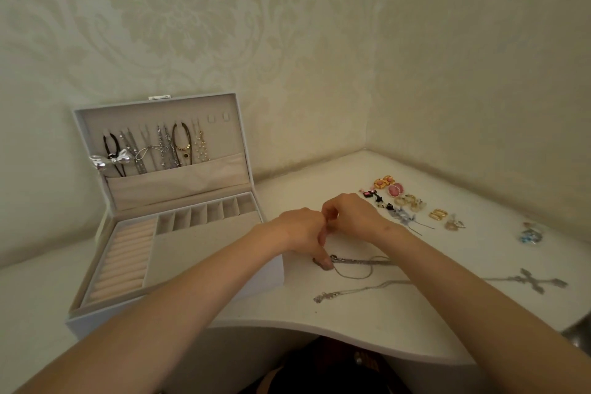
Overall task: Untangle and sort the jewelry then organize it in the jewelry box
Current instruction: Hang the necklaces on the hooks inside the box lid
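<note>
The chain (361, 262) is light, limp and likely to snag; take hold at an end, not mid-length. It lies on the bench (383, 323) just right of the box (198, 182), just near of both hands. The left hand (300, 230) fingers pinch its left end. The right hand (351, 214) fingers are curled; their hold cannot be told.
</note>
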`<action>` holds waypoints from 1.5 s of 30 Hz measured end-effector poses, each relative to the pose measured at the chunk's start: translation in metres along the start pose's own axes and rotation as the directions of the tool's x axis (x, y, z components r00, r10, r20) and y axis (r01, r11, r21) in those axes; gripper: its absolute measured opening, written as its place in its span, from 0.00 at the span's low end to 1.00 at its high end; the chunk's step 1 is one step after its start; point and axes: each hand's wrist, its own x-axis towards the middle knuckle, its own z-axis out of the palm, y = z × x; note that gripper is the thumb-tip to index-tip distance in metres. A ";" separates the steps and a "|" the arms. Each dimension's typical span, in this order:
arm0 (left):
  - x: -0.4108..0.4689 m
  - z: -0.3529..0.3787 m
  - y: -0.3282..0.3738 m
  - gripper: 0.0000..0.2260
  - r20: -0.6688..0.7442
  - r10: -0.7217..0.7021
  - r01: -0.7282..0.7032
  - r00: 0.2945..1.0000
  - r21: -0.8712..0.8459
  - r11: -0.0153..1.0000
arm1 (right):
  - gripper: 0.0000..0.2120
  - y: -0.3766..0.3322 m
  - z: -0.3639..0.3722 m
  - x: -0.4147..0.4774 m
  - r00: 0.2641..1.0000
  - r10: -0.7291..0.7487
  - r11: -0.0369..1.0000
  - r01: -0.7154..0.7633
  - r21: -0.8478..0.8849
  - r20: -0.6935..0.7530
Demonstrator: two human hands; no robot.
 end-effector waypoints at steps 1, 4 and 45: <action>0.000 0.000 0.001 0.18 0.007 0.029 -0.028 1.000 -0.023 0.999 | 0.09 0.002 -0.002 -0.001 1.000 0.012 1.000 -0.012 -0.013 0.003; 0.001 0.000 0.004 0.13 0.008 0.120 -0.120 0.993 -0.055 0.991 | 0.03 0.014 -0.010 -0.005 0.999 0.049 0.999 -0.049 -0.006 0.006; -0.004 -0.015 -0.023 0.06 -0.225 -0.075 0.015 0.971 -0.255 0.967 | 0.04 -0.010 -0.051 -0.015 0.988 -0.093 0.728 -0.018 0.685 0.126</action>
